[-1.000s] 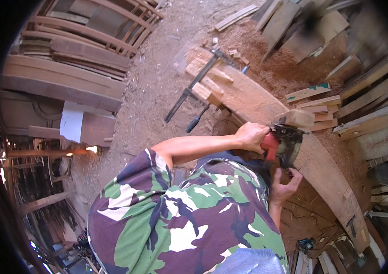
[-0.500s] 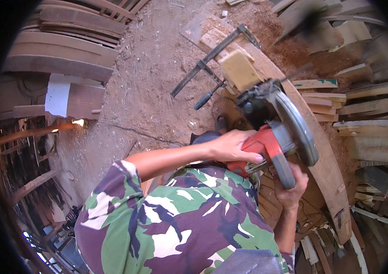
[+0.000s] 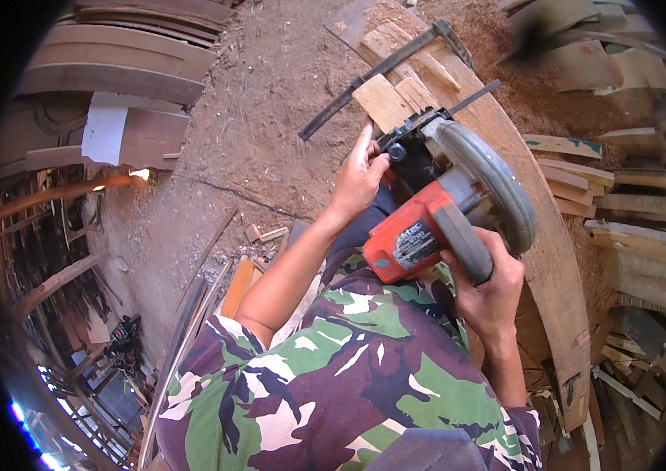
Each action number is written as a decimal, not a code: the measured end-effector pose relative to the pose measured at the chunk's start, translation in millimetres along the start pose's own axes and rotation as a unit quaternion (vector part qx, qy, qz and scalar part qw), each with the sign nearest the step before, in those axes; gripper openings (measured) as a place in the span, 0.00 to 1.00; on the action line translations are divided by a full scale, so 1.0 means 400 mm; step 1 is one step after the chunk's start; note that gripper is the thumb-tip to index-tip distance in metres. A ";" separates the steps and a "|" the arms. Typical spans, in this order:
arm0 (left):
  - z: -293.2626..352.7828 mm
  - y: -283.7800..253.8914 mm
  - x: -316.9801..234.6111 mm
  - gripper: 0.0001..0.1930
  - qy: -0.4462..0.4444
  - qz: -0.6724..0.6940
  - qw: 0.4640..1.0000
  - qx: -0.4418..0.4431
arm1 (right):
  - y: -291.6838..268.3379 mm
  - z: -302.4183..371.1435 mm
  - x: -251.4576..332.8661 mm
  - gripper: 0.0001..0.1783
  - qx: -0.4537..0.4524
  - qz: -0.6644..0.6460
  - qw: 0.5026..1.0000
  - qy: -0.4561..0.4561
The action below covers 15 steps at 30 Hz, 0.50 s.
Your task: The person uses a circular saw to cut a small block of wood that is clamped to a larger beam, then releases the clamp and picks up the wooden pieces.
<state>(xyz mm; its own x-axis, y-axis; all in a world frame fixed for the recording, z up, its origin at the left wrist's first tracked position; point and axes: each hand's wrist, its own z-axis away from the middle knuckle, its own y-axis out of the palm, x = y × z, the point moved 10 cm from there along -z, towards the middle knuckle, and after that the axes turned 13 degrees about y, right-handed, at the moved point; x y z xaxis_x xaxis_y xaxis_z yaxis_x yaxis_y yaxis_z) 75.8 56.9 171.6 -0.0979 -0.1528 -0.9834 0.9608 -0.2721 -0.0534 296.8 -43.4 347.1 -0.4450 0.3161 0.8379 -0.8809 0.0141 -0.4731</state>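
A red circular saw [image 3: 407,235] with a grey blade guard lies over the long board, its motor end close against my camouflage shirt. My right hand [image 3: 492,279] is closed around the saw's dark rear handle. At the front of the saw, my left hand [image 3: 359,179] has its thumb beside a black knob on the base plate, fingers at the plate's edge. Its index finger reaches up to a pale wood block [image 3: 380,102]; the other fingers are curled and partly hidden. Beneath the saw runs a long, curved-looking wooden board [image 3: 556,306]. The blade is hidden by the guard.
A metal bar clamp [image 3: 372,74] crosses the board's far end, next to a loose wood strip [image 3: 411,51]. Sawdust [image 3: 482,31] covers the ground beyond. Stacked boards [image 3: 113,51] stand at the left; wood offcuts [image 3: 639,251] lie in piles at the right.
My left hand has left the saw's red body and moved forward to the front of its base. The saw has turned slightly, showing its motor side; my right hand keeps the handle.
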 end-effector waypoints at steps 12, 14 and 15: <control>0.010 0.013 -0.002 0.38 0.010 0.081 0.996 -0.023 | 0.002 0.004 0.012 0.25 0.030 0.030 0.999 -0.029; 0.008 0.006 -0.014 0.38 0.008 0.073 0.997 -0.021 | 0.011 -0.007 0.004 0.26 0.046 0.020 0.999 -0.010; 0.006 0.010 -0.017 0.38 0.008 0.069 0.997 -0.019 | 0.015 -0.011 0.001 0.26 0.054 0.015 0.998 0.000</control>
<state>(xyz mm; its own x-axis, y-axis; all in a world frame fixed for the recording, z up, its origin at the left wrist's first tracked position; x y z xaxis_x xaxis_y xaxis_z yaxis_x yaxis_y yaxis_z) 79.8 54.7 178.6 0.0388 -0.1718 -0.9844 0.9739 -0.2140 0.0757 292.1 -38.9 343.6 -0.4706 0.3156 0.8240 -0.8798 -0.0967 -0.4655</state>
